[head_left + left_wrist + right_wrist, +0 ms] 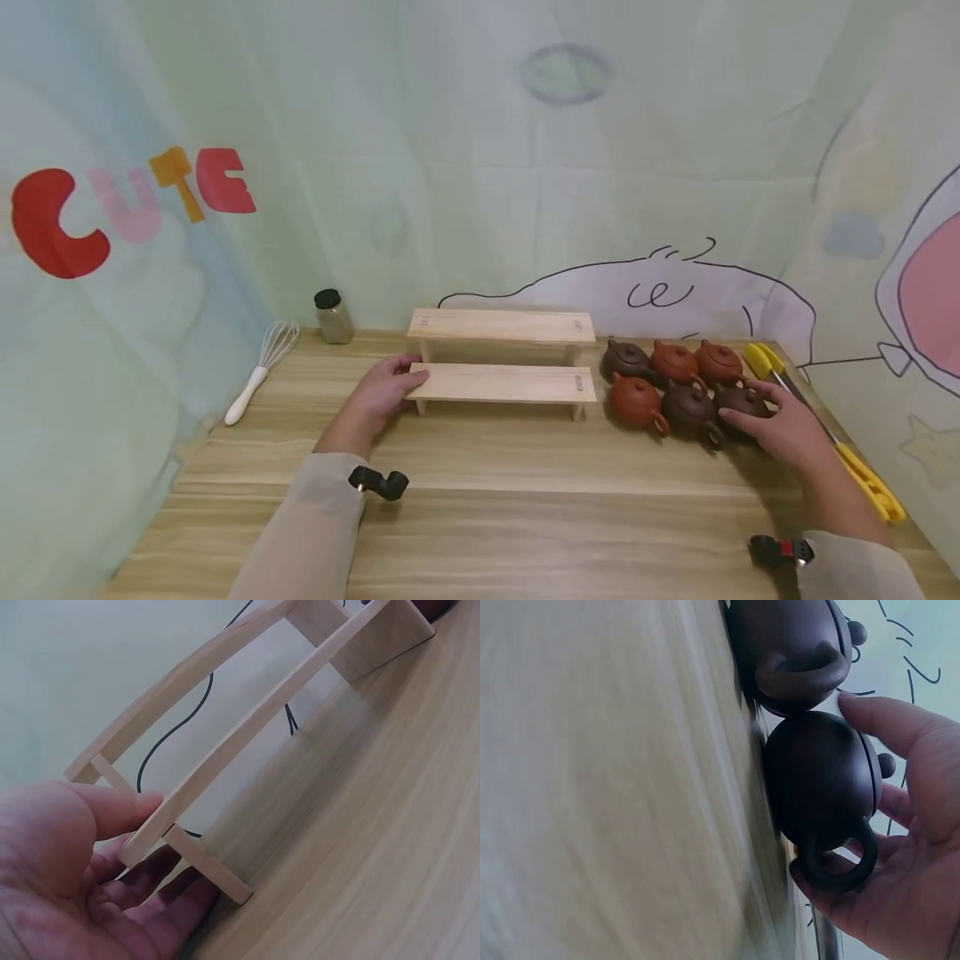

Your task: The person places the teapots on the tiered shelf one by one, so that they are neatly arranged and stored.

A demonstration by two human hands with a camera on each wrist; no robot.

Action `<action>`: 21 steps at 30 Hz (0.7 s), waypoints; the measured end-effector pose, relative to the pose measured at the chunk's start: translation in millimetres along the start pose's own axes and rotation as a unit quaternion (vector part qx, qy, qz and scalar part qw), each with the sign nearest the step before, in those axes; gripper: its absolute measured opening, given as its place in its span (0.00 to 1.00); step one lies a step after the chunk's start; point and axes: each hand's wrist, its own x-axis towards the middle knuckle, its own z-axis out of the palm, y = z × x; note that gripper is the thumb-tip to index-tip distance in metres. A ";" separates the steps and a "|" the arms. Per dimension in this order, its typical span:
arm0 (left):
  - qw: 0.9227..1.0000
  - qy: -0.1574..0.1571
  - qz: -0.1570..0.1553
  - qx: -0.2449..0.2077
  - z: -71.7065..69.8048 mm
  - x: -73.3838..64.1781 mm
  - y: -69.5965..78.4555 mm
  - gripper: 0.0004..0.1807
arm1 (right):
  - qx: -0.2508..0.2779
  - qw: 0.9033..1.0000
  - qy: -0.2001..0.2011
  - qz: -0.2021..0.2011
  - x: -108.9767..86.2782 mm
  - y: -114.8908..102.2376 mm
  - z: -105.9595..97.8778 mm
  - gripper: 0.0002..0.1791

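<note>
A light wooden two-step display shelf (pixel 502 382) stands on the table. My left hand (pixel 386 385) grips the left end of its lower step. In the left wrist view the thumb (pixel 124 810) lies on that step's end, with the other fingers curled below, near the leg (pixel 208 864). To the right of the shelf several small clay teapots stand in two rows, some dark brown, some reddish. My right hand (pixel 787 425) holds the front-right dark brown teapot (pixel 821 776) between thumb and fingers, close to its loop handle (pixel 840 881). Next to it is another dark brown teapot (pixel 688 408).
A white-handled whisk (pixel 258 375) lies at the left edge. Behind it stands a jar with a black lid (pixel 333 317). Yellow-handled tongs (pixel 862 475) lie along the right edge, beside my right hand. A printed curtain (pixel 480 167) hangs behind the wooden table (pixel 487 525).
</note>
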 end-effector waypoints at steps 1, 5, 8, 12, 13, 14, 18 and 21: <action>1.000 0.000 -0.001 -0.002 0.1 -0.5 -0.8 0.32 | 0.001 1.000 -0.006 0.003 -0.2 0.4 0.7 0.62; 1.000 -0.004 0.001 -0.004 0.2 -3.6 -2.0 0.33 | 0.003 1.000 -0.018 0.011 -2.1 -0.2 0.5 0.63; 1.000 -0.009 0.005 -0.005 0.2 -4.6 -2.4 0.33 | 0.005 1.000 -0.023 0.011 -3.5 -1.1 -0.5 0.63; 1.000 -0.010 0.003 -0.007 0.1 -3.2 -3.5 0.33 | 0.011 0.999 -0.028 0.010 -5.1 -1.7 -1.4 0.63; 1.000 -0.010 0.002 -0.008 0.0 -2.7 -3.4 0.33 | 0.014 0.999 -0.029 0.011 -5.3 -2.0 -1.6 0.63; 1.000 -0.009 0.001 -0.009 -0.2 -2.2 -3.5 0.32 | 0.017 0.999 -0.029 0.012 -5.3 -2.2 -1.7 0.63; 1.000 -0.010 0.006 -0.009 -1.0 -1.4 -2.7 0.33 | 0.027 0.999 -0.024 0.013 -4.4 -3.3 -2.0 0.63; 1.000 -0.008 0.006 -0.008 -1.5 -0.9 -2.4 0.32 | 0.032 0.999 -0.022 0.017 -3.3 -4.6 -2.1 0.62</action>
